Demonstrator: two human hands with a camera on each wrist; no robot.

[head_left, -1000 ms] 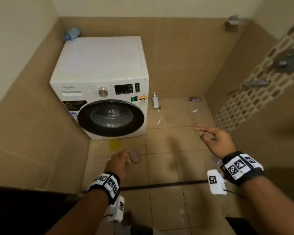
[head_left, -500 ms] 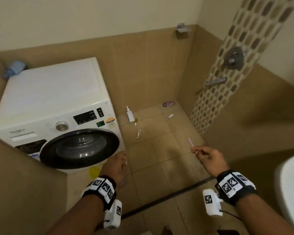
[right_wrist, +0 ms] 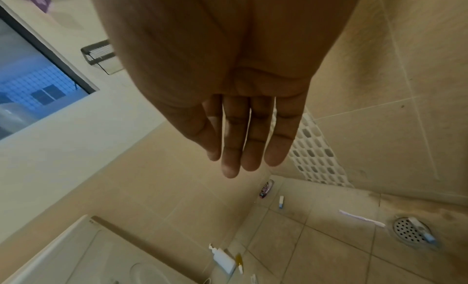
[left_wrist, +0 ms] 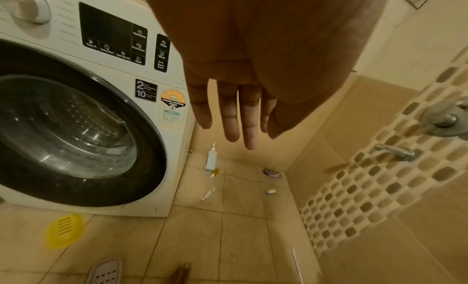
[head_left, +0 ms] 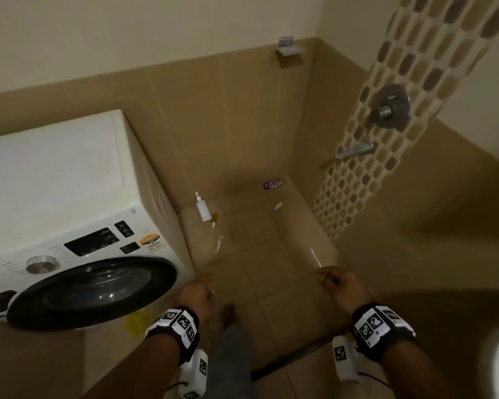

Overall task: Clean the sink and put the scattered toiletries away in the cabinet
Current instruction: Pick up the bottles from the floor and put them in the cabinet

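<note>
Toiletries lie scattered on the tiled floor: a white pump bottle [head_left: 202, 209] [left_wrist: 211, 158] by the washing machine, a small yellow tube [head_left: 214, 219], a crumpled sachet [head_left: 219, 243] [left_wrist: 208, 193], a pink packet [head_left: 273, 183] in the corner, a small white tube [head_left: 277, 207] [right_wrist: 281, 202] and a thin toothbrush [head_left: 314, 256] [right_wrist: 361, 218]. My left hand [head_left: 198, 293] [left_wrist: 234, 126] hangs in front of the machine's door, fingers straight, holding nothing. My right hand [head_left: 333, 282] [right_wrist: 243, 156] hovers above the floor, fingers straight and empty; the toothbrush lies below it.
A white washing machine [head_left: 69, 197] fills the left. A yellow soap-dish lid [head_left: 137, 321] [left_wrist: 64, 231] and a slipper [left_wrist: 106, 272] lie near its base. A tap [head_left: 355, 151] and shower valve [head_left: 391, 108] jut from the right wall. A floor drain [right_wrist: 410, 231] sits at the right.
The head view has swung to the right, so the washing machine now sits further left. Both hands stay low and empty; the right hand's spread fingers have drawn together.
</note>
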